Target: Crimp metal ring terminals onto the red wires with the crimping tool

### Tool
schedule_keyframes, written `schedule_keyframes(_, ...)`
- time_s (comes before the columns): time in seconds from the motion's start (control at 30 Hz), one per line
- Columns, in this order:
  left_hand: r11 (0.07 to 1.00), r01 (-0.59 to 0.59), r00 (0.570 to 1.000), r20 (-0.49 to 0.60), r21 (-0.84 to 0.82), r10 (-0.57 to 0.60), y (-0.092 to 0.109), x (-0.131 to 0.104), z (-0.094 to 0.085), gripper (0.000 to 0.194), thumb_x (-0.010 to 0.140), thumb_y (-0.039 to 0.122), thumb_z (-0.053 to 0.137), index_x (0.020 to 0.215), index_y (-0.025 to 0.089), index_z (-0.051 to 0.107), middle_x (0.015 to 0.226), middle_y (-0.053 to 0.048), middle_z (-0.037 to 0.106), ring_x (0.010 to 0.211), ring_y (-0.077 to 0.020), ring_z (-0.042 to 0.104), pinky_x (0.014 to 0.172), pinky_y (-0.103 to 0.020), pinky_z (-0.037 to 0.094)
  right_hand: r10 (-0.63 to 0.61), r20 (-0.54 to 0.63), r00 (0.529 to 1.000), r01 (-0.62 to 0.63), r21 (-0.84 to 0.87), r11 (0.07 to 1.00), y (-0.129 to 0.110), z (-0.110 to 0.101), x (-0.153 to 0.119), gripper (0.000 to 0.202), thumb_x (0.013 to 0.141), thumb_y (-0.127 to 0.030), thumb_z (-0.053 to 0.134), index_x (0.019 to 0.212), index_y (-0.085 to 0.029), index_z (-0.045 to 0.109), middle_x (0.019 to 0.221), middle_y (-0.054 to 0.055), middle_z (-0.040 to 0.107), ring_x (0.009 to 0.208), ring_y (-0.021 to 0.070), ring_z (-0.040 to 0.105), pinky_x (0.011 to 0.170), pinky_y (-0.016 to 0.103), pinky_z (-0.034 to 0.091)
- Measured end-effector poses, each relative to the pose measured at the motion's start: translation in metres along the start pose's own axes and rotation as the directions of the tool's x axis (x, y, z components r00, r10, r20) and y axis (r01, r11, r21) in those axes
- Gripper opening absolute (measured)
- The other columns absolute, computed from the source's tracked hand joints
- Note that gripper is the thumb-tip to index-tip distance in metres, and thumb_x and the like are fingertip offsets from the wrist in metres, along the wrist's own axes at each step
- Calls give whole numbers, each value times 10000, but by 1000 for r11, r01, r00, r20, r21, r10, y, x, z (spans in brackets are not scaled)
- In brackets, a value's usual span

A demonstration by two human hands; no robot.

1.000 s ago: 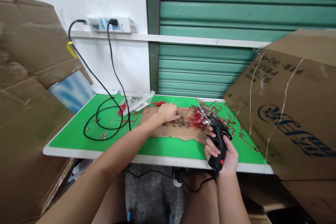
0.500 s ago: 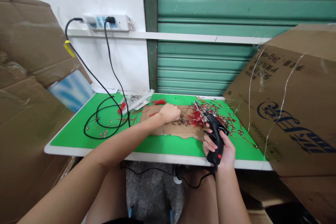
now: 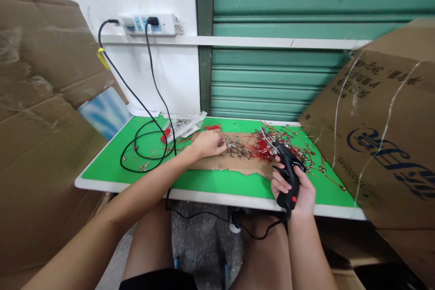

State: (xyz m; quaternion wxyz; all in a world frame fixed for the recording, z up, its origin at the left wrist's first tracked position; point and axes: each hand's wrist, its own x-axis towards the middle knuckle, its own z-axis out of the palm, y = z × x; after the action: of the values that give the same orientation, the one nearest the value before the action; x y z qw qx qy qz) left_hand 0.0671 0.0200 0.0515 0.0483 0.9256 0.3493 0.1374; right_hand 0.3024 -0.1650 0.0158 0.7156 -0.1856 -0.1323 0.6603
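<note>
My right hand point(image 3: 294, 186) is wrapped round a black hot-tool with a trigger point(image 3: 288, 170), its metal tip pointing up and left over a heap of red wires with small metal ends point(image 3: 265, 148). My left hand point(image 3: 210, 143) is closed over the left part of a brown cardboard piece point(image 3: 234, 170), fingertips pressed together; what they hold, if anything, is too small to make out. Just right of those fingers, small metal parts point(image 3: 233, 142) and dark specks lie on the cardboard.
The green table point(image 3: 204, 187) bears a clear plastic bag point(image 3: 186, 124), a red wire bundle point(image 3: 212, 127) and looped black cables point(image 3: 127, 170). Large cardboard boxes stand left point(image 3: 44, 145) and right point(image 3: 384, 145). A power strip point(image 3: 166, 25) is on the wall.
My left hand has drawn back leftward across the cardboard, uncovering small metal parts there. The whole view has shifted a little; my right hand keeps its hold on the black tool.
</note>
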Motion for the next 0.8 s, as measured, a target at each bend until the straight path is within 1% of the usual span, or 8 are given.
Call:
schedule_keyframes(0.13,970,-56,990,-140,-237,23,-19,-23,9,143,930,236,594,877,142,689,832,-65,698,742,-171,640,701,-274,498,-5,-3,1000,5,19,1000,1,1,-1,382,881,-209,650,1247,-233,542,850,-14,633,460,70,466,399,176,521)
schedule_keyframes(0.23,917,-48,984,-174,-395,-24,-28,-30,18,132,942,217,604,959,134,705,809,-42,699,691,-141,617,678,-250,494,-3,-27,1000,3,29,1000,1,2,0,376,883,-214,625,1250,-226,543,850,-9,626,450,73,462,389,182,518)
schedule_keyframes(0.33,907,-74,975,-219,-414,-21,-31,-30,24,204,956,207,594,1089,132,729,872,-61,732,740,-149,636,747,-275,521,-2,-37,999,2,10,1000,1,3,1,403,868,-216,648,1257,-213,542,847,-13,622,447,69,458,388,173,511)
schedule_keyframes(0.4,911,-96,972,-237,-400,-1,-30,-30,25,217,968,203,576,1089,144,746,906,-70,748,805,-162,653,812,-301,533,-7,-38,999,7,-16,1000,1,4,1,413,865,-210,668,1260,-214,546,848,-16,621,453,67,451,394,164,511)
schedule_keyframes(0.5,897,-77,976,-217,-434,-21,-28,-32,25,205,977,203,566,1033,156,758,919,-63,759,814,-156,659,821,-301,541,-18,-53,998,15,-44,999,1,6,1,423,854,-196,696,1254,-201,558,849,-13,620,456,65,435,396,157,512)
schedule_keyframes(0.67,848,-19,983,-163,-530,-80,-28,-37,26,211,981,218,558,1035,154,751,962,-70,751,760,-126,660,714,-244,542,-39,-89,995,27,-124,992,2,8,1,341,864,-198,700,1191,-218,607,851,-4,593,443,76,394,363,184,505)
schedule_keyframes(0.73,828,-13,986,-144,-561,-82,-27,-39,27,214,975,197,549,1037,146,748,986,-78,745,762,-118,668,699,-228,547,-38,-100,994,26,-114,993,3,9,1,334,860,-193,706,1182,-205,617,853,1,592,441,72,398,367,180,510)
schedule_keyframes(0.8,829,-25,989,-133,-559,-59,-26,-40,27,209,965,180,557,1040,148,750,1001,-79,749,792,-123,681,716,-229,555,-30,-106,994,22,-75,997,4,9,1,355,859,-179,704,1201,-198,608,855,-1,599,448,66,411,384,165,518)
